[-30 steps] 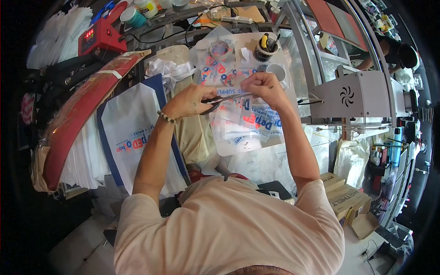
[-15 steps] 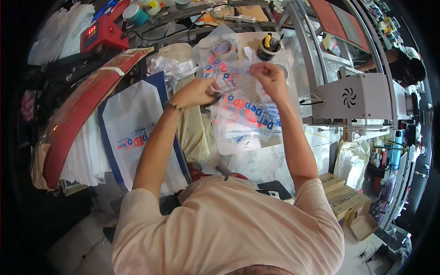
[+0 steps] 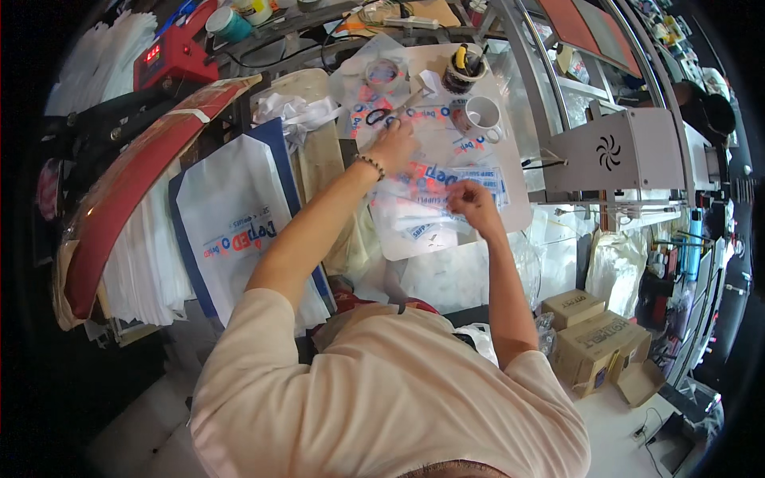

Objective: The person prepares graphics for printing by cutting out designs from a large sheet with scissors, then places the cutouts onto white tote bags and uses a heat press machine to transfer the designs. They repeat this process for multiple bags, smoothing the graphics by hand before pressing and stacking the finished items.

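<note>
Cluttered workbench as usual, filling the middle and top of the frame, with a white cutting board [image 3: 510, 219] under everything I'm working on. Spread across it just above centre are clear printed plastic bags [image 3: 422, 209] with blue and red lettering.

My left hand [image 3: 393, 143] is stretched up toward the upper middle, fingers curled loosely and resting on the top end of the bags, right next to the black-handled scissors [image 3: 381, 116] lying just up and left of it. Can't really tell if I'm touching the scissors or only the plastic, and how tightly those fingers are closed isn't clear either. There's a beaded bracelet [image 3: 370, 165] on that wrist.

My right hand [image 3: 472, 204] sits just right of centre, fingers bunched and pinching the right part of the bags, so the plastic lies under and between the fingertips and stretches away to the left toward my other hand.

Other stuff around: a white mug [image 3: 484, 116] up and right of my left hand, a dark cup of pens [image 3: 461, 70] above that, a roll of tape [image 3: 382, 75] at the top centre, a big white printed bag [image 3: 239, 223] on the left, a red heat press [image 3: 174, 54] in the upper left, and cardboard boxes [image 3: 594, 334] at lower right.
</note>
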A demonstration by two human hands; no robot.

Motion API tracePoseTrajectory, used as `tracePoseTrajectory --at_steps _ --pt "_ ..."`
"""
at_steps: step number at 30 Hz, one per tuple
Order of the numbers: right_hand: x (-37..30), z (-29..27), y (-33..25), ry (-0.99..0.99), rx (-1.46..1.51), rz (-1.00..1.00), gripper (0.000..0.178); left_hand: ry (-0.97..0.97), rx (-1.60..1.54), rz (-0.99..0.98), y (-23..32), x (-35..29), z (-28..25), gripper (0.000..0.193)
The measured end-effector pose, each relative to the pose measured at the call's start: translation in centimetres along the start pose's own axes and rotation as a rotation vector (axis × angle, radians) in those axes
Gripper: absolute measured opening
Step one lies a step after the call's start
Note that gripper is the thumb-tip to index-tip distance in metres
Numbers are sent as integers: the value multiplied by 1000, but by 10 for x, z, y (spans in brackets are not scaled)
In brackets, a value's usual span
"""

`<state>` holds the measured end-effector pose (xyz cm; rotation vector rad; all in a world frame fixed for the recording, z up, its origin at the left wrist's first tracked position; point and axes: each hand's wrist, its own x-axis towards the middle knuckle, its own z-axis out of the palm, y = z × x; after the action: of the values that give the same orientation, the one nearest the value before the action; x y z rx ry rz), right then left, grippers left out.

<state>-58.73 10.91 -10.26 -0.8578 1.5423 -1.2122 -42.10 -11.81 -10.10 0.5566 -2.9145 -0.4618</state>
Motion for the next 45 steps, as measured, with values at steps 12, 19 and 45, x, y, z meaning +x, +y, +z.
tracePoseTrajectory --at_steps 12,19,45 --pt "-26 7 31 66 -26 -2 31 -68 -143 -60 -12 5 23 34" --pt "-32 0 10 119 44 -5 32 70 -602 -278 -26 28 17 14" --pt "-31 -5 29 -5 -230 38 41 48 -609 -137 -18 30 29 34"
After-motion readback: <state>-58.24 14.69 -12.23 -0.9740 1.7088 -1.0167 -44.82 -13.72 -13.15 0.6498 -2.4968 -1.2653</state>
